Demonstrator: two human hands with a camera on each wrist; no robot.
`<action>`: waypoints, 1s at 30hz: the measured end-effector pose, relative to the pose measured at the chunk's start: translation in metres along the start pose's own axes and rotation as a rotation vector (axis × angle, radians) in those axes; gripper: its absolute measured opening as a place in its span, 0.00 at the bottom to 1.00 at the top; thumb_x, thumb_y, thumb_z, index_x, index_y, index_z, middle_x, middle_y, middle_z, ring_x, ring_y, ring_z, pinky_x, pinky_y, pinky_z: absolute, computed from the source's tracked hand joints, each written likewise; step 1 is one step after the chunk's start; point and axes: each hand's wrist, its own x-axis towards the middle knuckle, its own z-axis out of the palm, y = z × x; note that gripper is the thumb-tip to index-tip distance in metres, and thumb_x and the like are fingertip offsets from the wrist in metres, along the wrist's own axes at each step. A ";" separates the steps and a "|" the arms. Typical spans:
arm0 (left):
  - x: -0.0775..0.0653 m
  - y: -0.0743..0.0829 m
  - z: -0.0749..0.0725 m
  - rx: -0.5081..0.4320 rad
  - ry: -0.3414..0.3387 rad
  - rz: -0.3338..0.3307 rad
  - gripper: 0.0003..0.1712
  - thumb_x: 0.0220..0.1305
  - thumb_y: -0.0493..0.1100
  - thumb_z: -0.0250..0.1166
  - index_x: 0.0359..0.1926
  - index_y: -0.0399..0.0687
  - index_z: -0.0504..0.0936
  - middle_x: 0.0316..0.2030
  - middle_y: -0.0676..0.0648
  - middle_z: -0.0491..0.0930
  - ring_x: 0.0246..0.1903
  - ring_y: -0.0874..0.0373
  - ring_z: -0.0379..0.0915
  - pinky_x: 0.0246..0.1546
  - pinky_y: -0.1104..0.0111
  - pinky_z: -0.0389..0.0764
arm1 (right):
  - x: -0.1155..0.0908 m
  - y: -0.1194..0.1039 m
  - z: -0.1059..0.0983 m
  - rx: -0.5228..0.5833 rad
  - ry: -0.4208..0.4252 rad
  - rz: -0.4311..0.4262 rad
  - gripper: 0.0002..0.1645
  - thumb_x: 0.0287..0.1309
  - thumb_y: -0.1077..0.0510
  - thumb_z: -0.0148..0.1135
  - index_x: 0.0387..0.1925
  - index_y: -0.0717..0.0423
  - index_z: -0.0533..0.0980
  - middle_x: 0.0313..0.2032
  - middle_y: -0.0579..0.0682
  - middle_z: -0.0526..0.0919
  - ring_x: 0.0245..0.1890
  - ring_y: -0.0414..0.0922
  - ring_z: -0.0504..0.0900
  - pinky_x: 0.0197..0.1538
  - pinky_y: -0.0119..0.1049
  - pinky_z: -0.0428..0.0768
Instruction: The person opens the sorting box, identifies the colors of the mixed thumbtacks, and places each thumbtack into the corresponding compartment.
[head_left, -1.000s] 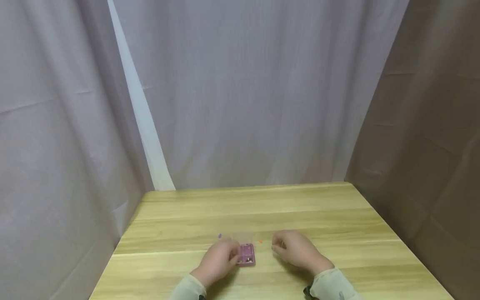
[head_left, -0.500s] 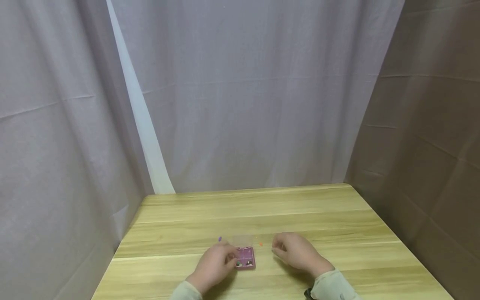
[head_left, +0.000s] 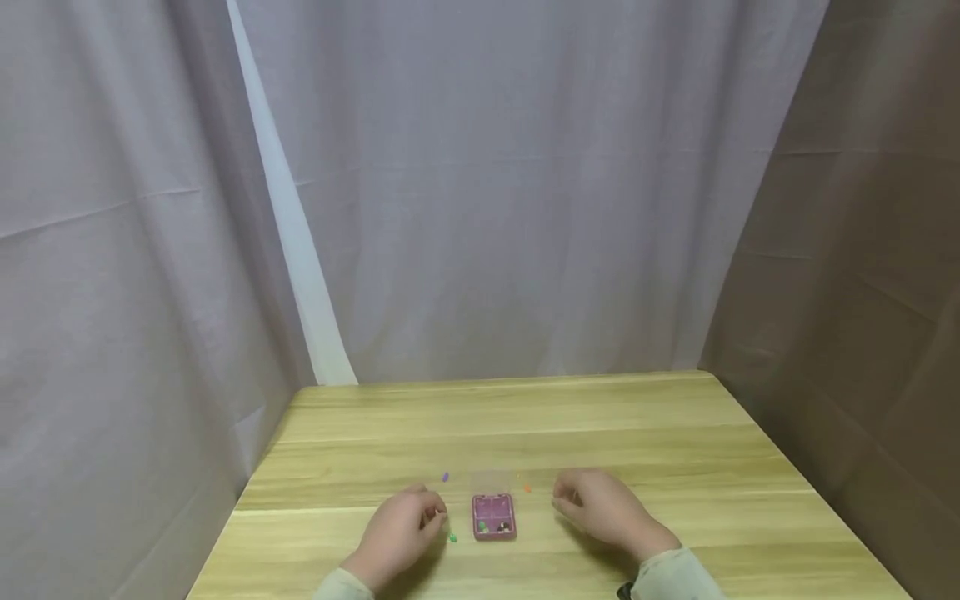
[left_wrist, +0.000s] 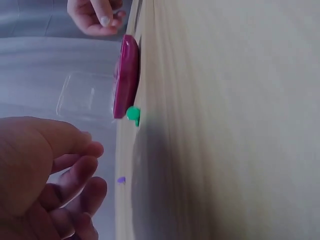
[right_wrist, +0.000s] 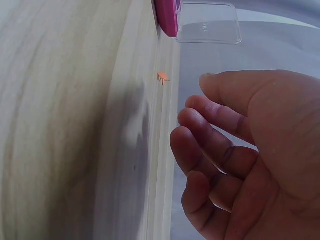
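Observation:
A small purple-pink box [head_left: 495, 535] with compartments lies on the table, its clear lid [left_wrist: 86, 97] swung back. Green and dark-and-white pieces sit in its front compartments. Just left of the box lies a green piece [left_wrist: 133, 114] with a round head and short stem. My left hand [head_left: 401, 533] hovers beside that piece, fingers loosely curled, nothing visible between thumb and fingertips. On the other side my right hand [right_wrist: 235, 150] hangs relaxed and half-curled, holding nothing. Nearest it is an orange piece [right_wrist: 162, 76] with a flat head and thin prongs.
A small purple piece [head_left: 446, 477] lies on the wooden table [head_left: 600, 425] beyond my left hand. A tiny yellowish piece [head_left: 518, 477] is near the orange one. Grey curtains [head_left: 480, 208] hang behind the table and along both sides.
My left hand has drawn back left from over the box, uncovering its left side and the green piece on the table. The right hand has stayed nearly still.

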 end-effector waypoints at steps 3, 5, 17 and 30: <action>-0.002 -0.003 -0.002 -0.001 -0.005 -0.008 0.03 0.60 0.45 0.66 0.31 0.57 0.86 0.27 0.61 0.79 0.25 0.71 0.68 0.27 0.71 0.78 | -0.002 -0.001 -0.001 0.005 0.010 -0.001 0.03 0.57 0.51 0.67 0.30 0.38 0.79 0.26 0.33 0.80 0.26 0.32 0.74 0.32 0.38 0.79; -0.002 -0.005 -0.001 -0.002 -0.008 -0.003 0.03 0.60 0.45 0.66 0.32 0.57 0.86 0.28 0.61 0.80 0.25 0.71 0.69 0.27 0.70 0.78 | -0.003 0.000 -0.002 0.008 0.009 0.008 0.04 0.58 0.51 0.67 0.30 0.37 0.79 0.26 0.32 0.80 0.26 0.32 0.74 0.32 0.39 0.79; -0.001 -0.001 0.010 -0.070 -0.145 0.010 0.04 0.54 0.47 0.72 0.31 0.59 0.85 0.28 0.63 0.80 0.28 0.71 0.71 0.34 0.68 0.81 | -0.003 0.000 -0.004 -0.005 0.011 0.018 0.04 0.58 0.50 0.67 0.30 0.36 0.79 0.26 0.32 0.80 0.27 0.32 0.74 0.34 0.40 0.79; 0.002 0.003 0.013 -0.050 -0.132 0.049 0.05 0.54 0.42 0.71 0.28 0.59 0.84 0.26 0.64 0.80 0.28 0.72 0.70 0.34 0.68 0.81 | -0.003 0.004 -0.001 -0.005 0.022 0.012 0.03 0.58 0.48 0.67 0.32 0.38 0.80 0.27 0.32 0.80 0.27 0.31 0.74 0.33 0.38 0.79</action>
